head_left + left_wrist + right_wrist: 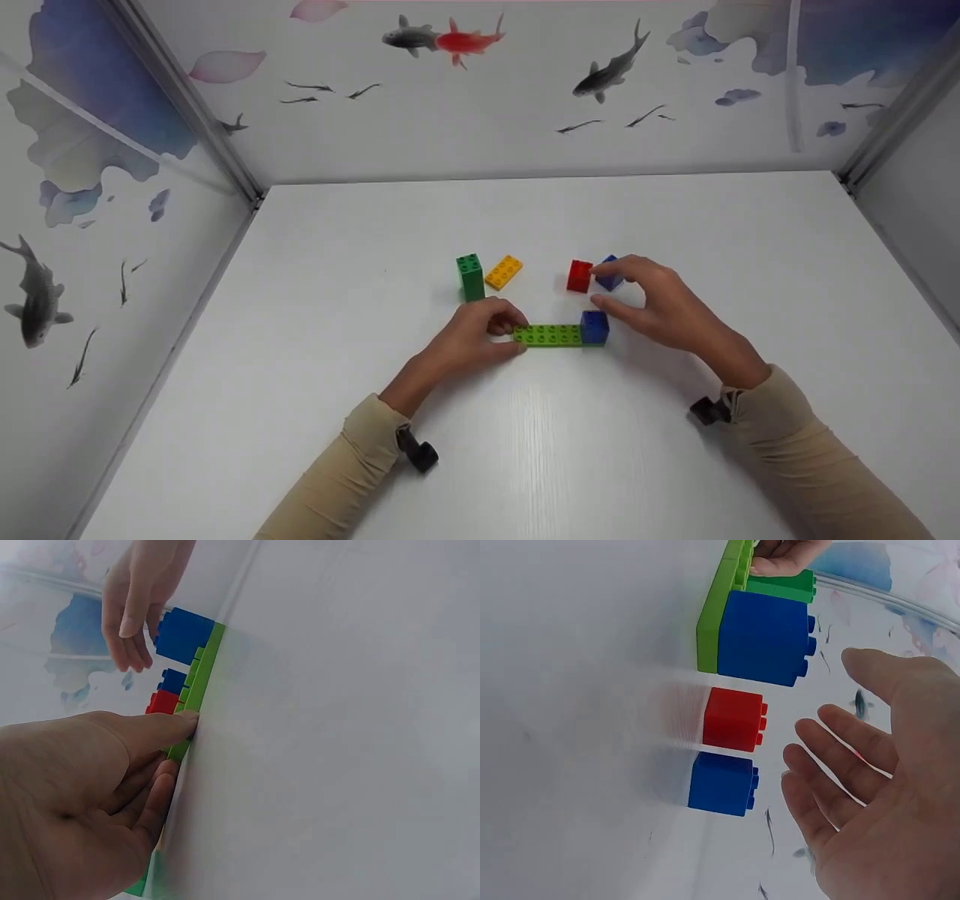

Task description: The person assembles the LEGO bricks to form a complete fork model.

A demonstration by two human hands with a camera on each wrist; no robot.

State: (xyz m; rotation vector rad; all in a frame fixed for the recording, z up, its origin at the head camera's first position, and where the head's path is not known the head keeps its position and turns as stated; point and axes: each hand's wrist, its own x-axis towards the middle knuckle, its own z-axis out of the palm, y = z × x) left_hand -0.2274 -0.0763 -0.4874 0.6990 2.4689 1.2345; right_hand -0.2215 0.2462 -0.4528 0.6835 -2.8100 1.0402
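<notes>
A long lime-green toy brick plate [551, 335] lies on the table, and a blue brick [595, 328] stands on its right end. My left hand [480, 330] pinches the plate's left end between thumb and fingers, as the left wrist view also shows. Above and right of the blue brick hovers my right hand [660, 307], thumb and fingers apart with nothing between them. Beyond its fingertips are a red brick [578, 277] and a second blue brick [609, 274], partly hidden by the fingers in the head view. The right wrist view shows both standing apart from that hand.
Behind my left hand a tall dark green brick stack [471, 277] stands upright. Beside it a yellow brick plate [503, 272] lies flat. Panels printed with fish enclose the white table [337, 247] at the back and left; a plain panel [915, 165] stands at the right.
</notes>
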